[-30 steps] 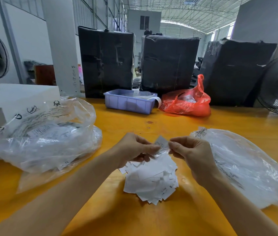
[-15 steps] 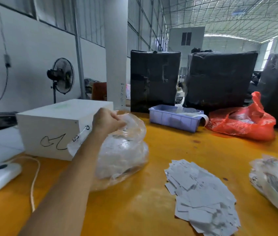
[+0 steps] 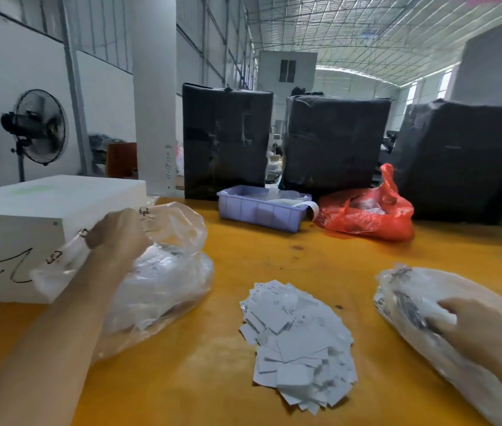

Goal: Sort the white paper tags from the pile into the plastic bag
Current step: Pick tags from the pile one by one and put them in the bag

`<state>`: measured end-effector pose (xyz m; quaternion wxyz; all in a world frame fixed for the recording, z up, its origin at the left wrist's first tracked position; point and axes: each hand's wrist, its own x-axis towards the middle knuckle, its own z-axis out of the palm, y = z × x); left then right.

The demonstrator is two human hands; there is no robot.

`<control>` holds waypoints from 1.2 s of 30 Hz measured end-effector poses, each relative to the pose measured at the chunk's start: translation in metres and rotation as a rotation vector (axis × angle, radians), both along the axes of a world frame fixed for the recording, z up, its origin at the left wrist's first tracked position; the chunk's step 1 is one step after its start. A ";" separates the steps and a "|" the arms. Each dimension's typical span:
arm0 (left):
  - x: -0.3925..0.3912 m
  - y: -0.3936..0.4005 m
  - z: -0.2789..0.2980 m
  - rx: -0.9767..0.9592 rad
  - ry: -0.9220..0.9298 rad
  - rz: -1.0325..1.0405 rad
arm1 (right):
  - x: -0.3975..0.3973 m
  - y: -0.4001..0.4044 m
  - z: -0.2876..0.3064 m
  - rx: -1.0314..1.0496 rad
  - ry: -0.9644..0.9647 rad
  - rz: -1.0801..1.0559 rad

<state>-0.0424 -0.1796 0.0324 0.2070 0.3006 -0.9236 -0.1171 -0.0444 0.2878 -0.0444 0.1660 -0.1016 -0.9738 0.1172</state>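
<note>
A loose pile of white paper tags [image 3: 299, 342] lies on the yellow table [image 3: 274, 259] in front of me. At the left stands a clear plastic bag [image 3: 163, 278] with tags inside. My left hand [image 3: 117, 235] is at its mouth with fingers curled, gripping the raised film; the hand is blurred. On the right a second clear plastic bag [image 3: 422, 290] lies flat. My right hand [image 3: 477, 330] rests against it and pinches a white tag [image 3: 439, 313] at its top side.
A white box [image 3: 28, 216] stands behind the left bag. At the back of the table are a lilac tray [image 3: 259, 210], a red plastic bag [image 3: 366, 216] and three black-wrapped bales [image 3: 225, 139]. A fan [image 3: 37, 127] stands at the far left.
Both hands held one tag over the pile a second ago. They have parted: my left hand went to the left bag's mouth and my right hand to the right bag. My head turned left, then partly back.
</note>
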 end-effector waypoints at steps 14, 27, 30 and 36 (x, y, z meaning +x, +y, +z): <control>0.010 0.140 -0.025 -0.151 0.226 -0.591 | 0.017 0.008 0.015 -0.323 0.072 0.086; 0.026 0.189 -0.069 0.206 0.201 -0.950 | 0.024 0.002 0.020 -0.458 -0.113 0.140; 0.024 0.187 -0.068 0.209 0.221 -0.944 | 0.027 0.006 0.026 -0.506 -0.230 0.215; 0.023 0.186 -0.067 0.204 0.241 -0.956 | 0.032 0.014 0.030 -0.609 -0.258 0.198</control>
